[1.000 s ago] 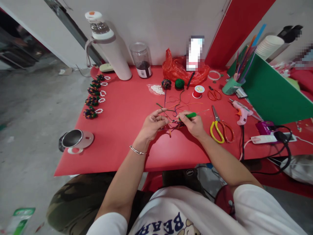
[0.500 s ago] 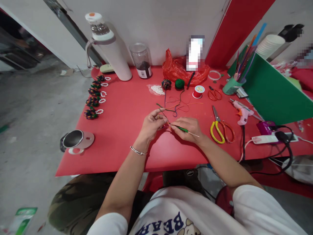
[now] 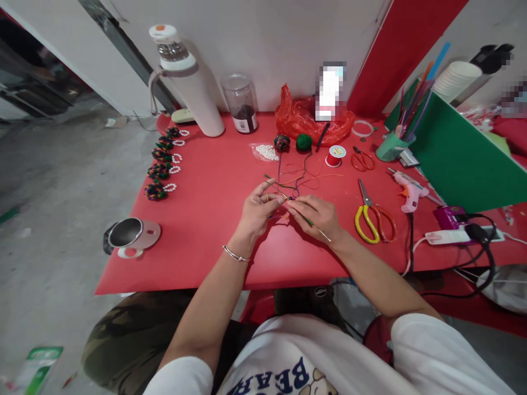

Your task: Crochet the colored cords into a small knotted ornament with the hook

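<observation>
Both hands meet over the middle of the red table [image 3: 197,219]. My left hand [image 3: 257,211], a bracelet on its wrist, pinches a small knot of coloured threads [image 3: 296,178]. My right hand [image 3: 317,215] is closed on a thin green-handled hook [image 3: 313,225], its tip at the threads between the two hands. The threads run back to a multicoloured yarn ball [image 3: 281,142] and a green yarn ball [image 3: 303,142].
Yellow-handled scissors [image 3: 368,216], a pink glue gun [image 3: 407,192], a power strip [image 3: 457,236], small red scissors [image 3: 362,159] and a red spool [image 3: 335,156] lie right. Pearls [image 3: 267,152], a jar [image 3: 242,104], a white bottle [image 3: 189,88], several finished ornaments [image 3: 158,170] and a metal cup [image 3: 129,236] lie left.
My right hand turned the green hook from pointing right to angling down toward me, and drew closer to the left hand. The left hand held its pinch.
</observation>
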The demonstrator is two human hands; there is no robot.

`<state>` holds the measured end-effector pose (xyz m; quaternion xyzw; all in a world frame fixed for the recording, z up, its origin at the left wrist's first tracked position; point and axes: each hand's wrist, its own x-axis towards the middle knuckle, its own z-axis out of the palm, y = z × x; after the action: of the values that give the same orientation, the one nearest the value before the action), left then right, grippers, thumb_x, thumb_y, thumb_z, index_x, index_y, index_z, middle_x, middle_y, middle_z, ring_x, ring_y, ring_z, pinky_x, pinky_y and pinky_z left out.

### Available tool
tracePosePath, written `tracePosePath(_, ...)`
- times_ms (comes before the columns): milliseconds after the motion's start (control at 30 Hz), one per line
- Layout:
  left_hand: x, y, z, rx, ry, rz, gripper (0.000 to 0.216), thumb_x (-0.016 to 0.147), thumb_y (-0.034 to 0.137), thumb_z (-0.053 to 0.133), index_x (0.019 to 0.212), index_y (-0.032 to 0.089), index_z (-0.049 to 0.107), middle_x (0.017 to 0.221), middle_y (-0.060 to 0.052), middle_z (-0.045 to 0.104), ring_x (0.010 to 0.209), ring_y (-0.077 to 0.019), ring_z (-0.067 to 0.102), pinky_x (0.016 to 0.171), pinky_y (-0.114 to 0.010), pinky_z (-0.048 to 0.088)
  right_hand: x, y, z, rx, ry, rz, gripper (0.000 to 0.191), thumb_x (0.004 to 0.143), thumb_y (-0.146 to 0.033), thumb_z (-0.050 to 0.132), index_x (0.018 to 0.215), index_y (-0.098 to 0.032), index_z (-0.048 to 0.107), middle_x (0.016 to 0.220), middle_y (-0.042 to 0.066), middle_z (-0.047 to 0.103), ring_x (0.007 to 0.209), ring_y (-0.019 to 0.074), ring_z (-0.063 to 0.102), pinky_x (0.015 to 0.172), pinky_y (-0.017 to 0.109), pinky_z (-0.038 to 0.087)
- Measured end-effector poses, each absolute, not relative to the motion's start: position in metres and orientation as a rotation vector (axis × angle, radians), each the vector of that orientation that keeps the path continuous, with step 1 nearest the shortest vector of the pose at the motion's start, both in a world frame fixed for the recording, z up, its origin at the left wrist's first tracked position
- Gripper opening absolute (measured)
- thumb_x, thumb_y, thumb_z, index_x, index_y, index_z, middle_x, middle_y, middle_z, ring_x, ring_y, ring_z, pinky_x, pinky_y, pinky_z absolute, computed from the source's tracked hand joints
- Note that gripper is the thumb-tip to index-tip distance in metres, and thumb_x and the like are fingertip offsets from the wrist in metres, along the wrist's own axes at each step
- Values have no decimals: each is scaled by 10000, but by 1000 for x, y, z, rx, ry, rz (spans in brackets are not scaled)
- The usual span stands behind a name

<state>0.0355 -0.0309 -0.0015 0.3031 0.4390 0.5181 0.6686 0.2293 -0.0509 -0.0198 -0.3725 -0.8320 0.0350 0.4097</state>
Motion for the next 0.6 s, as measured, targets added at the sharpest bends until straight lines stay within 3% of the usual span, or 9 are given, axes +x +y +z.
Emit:
tracePosePath(100,38,-32,1,625,968,1160,846,597,143,954,1365,148,599,734,13,765,509,-87,596,481,-192,426,226,-52,-21,-972,-2082,89,262,1030,-278,611,1233,-266,776,1071,92,805,956,201,754,806,304,608)
tracePosePath(200,39,-33,1,569,920,1129,793,612,126,944,1335,161,620,713,36,747,402,-21,417,398,-163,266,222,-54,-22,-998,-2050,110,264,1031,-287,613,1241,-273,772,1098,97,798,968,203,751,808,303,608)
tracePosePath(333,38,-33,0,483,826,1076,692,606,125,939,1239,175,665,605,83,660,373,11,265,387,-149,161,223,-52,-20,-916,-1975,216,242,1031,-291,625,1210,-283,788,1118,98,797,1009,207,755,880,333,621)
tracePosePath(467,31,-32,4,541,850,1021,659,600,110,929,1210,156,684,703,17,740,384,14,288,396,-162,172,233,-42,-16,-800,-1915,469,195,1000,-359,692,1143,-312,815,1072,69,809,972,201,763,907,367,630)
tracePosePath(600,26,-30,5,657,965,1050,686,592,93,912,1238,108,680,710,-40,761,429,-31,442,422,-177,219,241,-35,-12,-828,-1922,607,181,973,-424,722,1059,-315,837,1013,57,819,935,207,765,901,391,628)
